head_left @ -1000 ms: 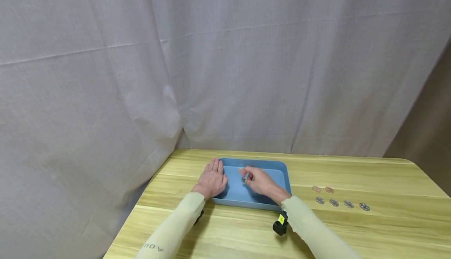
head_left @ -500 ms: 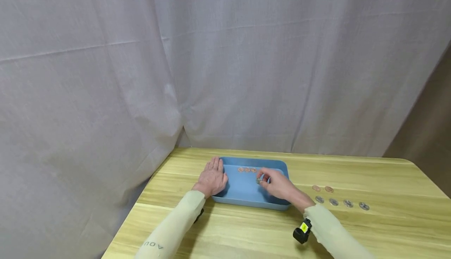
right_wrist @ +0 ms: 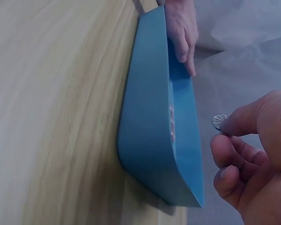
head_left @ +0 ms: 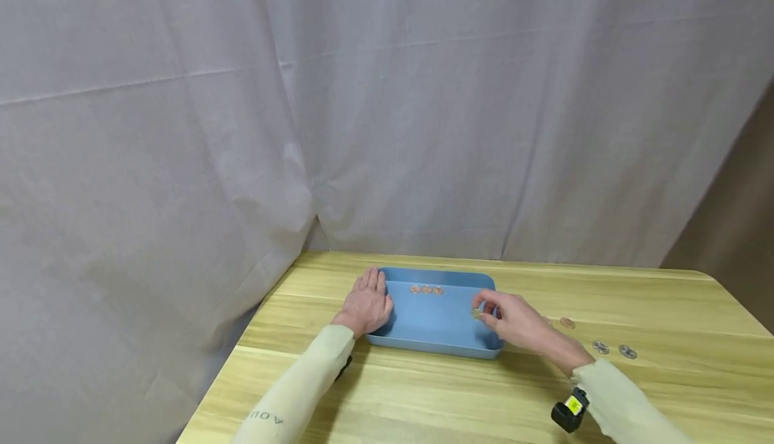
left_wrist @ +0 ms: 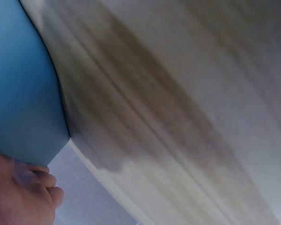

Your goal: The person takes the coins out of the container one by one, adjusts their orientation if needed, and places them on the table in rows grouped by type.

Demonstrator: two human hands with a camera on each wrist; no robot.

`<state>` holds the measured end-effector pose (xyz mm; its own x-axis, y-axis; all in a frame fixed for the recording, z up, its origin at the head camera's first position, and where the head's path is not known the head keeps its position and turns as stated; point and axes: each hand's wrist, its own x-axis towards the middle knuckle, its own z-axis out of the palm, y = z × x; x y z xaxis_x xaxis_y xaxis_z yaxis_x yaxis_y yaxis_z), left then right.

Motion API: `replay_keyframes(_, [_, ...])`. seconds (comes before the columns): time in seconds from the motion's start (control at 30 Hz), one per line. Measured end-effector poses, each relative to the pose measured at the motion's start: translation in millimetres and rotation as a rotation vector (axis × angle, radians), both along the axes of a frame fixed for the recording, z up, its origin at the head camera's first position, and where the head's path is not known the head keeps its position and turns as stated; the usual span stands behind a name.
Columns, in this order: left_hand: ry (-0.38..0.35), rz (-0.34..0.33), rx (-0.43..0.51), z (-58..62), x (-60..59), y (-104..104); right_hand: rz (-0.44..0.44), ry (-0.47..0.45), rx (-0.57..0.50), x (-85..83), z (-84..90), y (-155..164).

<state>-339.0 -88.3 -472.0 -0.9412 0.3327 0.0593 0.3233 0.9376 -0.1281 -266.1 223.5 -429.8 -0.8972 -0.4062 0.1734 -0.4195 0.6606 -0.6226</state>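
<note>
His left hand (head_left: 365,303) lies flat, fingers straight, on the blue tray's (head_left: 432,336) left rim. Over the right rim, the right hand (head_left: 511,320) pinches a silver coin (head_left: 477,312); more coins (head_left: 612,349) sit on open bench (head_left: 423,397) beyond.

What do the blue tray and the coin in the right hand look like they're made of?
The blue tray looks like moulded plastic with a matte finish: even colour, rounded corners, thin smooth walls, no glare. The coin pinched in the right hand looks like silvery metal: it is pale grey with a slight shine along its rim. Its exact alloy cannot be told.
</note>
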Motion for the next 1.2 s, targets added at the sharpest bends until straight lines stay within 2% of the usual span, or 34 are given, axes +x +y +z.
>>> replay_keyframes(0.17, [-0.014,0.004,-0.004,0.8,-0.1,0.8,0.035,0.031,-0.023,6.9,5.4,17.8])
replay_keyframes(0.37, [-0.024,0.006,-0.016,-1.3,0.4,2.8,0.063,-0.101,-0.142,10.8,4.2,43.8])
replay_keyframes(0.5, [-0.018,0.006,-0.022,-2.0,-0.7,4.1,0.073,-0.127,-0.161,11.1,2.1,63.7])
replay_keyframes(0.83, [-0.015,0.009,-0.007,-3.1,-1.9,4.5,0.074,-0.128,-0.174,18.0,-3.6,105.5])
replay_keyframes(1.2, [-0.001,0.003,-0.003,-0.9,-1.1,10.8,0.017,-0.044,-0.151,26.8,-14.5,157.1])
